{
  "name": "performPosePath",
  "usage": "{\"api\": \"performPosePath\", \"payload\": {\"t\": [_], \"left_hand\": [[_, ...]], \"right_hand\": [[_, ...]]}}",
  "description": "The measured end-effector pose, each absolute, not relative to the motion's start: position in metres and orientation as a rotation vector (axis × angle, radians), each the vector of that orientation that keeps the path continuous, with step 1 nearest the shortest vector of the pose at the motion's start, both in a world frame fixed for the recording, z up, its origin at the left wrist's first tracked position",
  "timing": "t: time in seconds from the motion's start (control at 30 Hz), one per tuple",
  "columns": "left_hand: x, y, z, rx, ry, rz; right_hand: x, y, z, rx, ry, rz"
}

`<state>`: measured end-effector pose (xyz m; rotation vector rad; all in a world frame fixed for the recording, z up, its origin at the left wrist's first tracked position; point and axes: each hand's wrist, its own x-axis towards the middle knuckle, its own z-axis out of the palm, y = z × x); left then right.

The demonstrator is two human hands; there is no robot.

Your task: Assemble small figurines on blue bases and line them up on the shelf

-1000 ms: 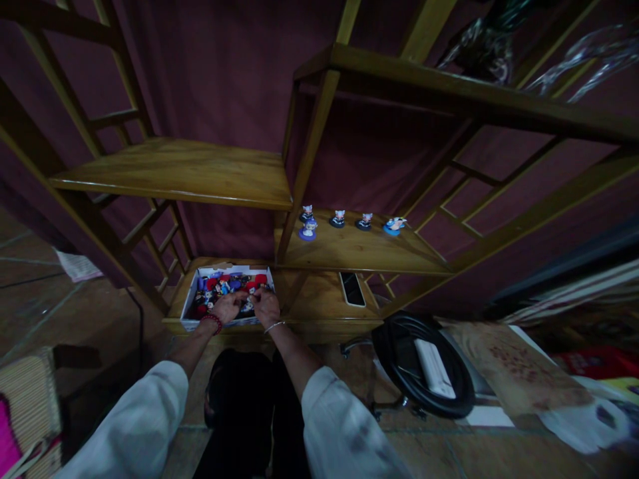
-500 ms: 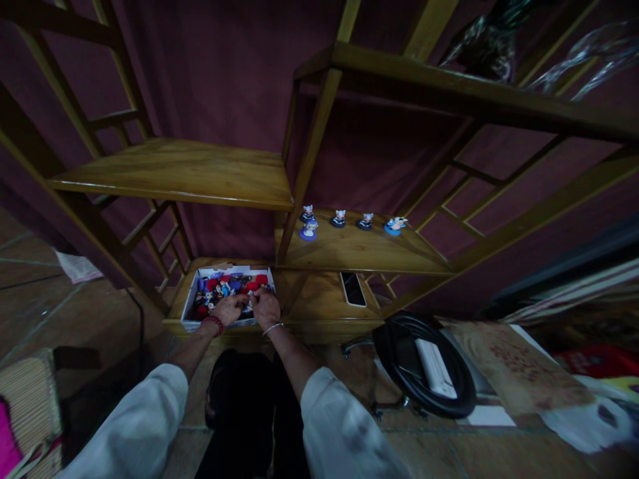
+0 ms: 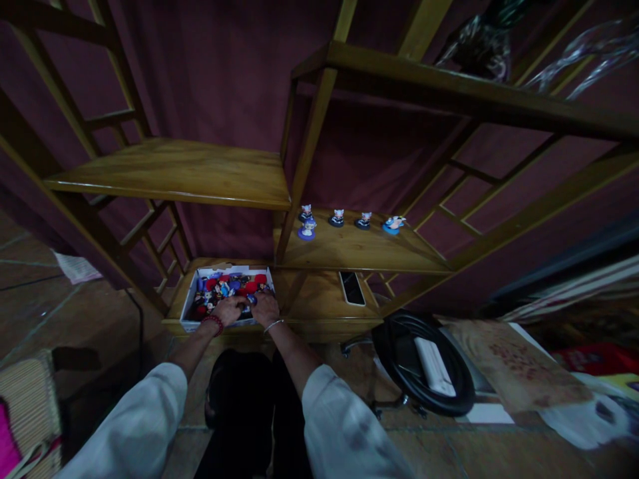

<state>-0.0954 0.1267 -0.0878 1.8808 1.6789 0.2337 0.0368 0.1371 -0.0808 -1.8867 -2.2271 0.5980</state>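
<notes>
A white-walled box (image 3: 188, 307) filled with small red, purple, blue and white figurines (image 3: 223, 289) sits on the bottom shelf. Over its front part, my left hand (image 3: 229, 311) and my right hand (image 3: 265, 308) meet. Between their fingertips is a small figurine (image 3: 252, 299), a round blue-purple part of it facing up. The fingers of both hands are closed around it, and they hide much of it. On the raised shelf to the right stand several figurines: a purple one (image 3: 307, 229) in front, dark-based ones (image 3: 337, 218) and a blue-based one (image 3: 394, 225).
A phone (image 3: 352, 289) lies on the bottom shelf (image 3: 304, 299), right of the box. A black ring-shaped stool (image 3: 424, 364) with a white box on it stands at the right. An upper left shelf (image 3: 174, 171) overhangs the box. A woven mat seat (image 3: 30, 412) is at lower left.
The figurine between my fingers has turned: a pale part showed before, and its blue-purple round part shows now. My hands stay over the box.
</notes>
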Motion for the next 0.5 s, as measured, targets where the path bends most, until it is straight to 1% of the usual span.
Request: {"api": "performPosePath", "payload": {"t": [0.3, 0.5], "left_hand": [[-0.093, 0.131, -0.086, 1.936, 1.828, 0.128], [-0.089, 0.138, -0.085, 2.038, 1.820, 0.093]], "right_hand": [[0.038, 0.138, -0.084, -1.885, -2.180, 0.569], [0.039, 0.138, -0.082, -1.896, -2.133, 0.593]]}}
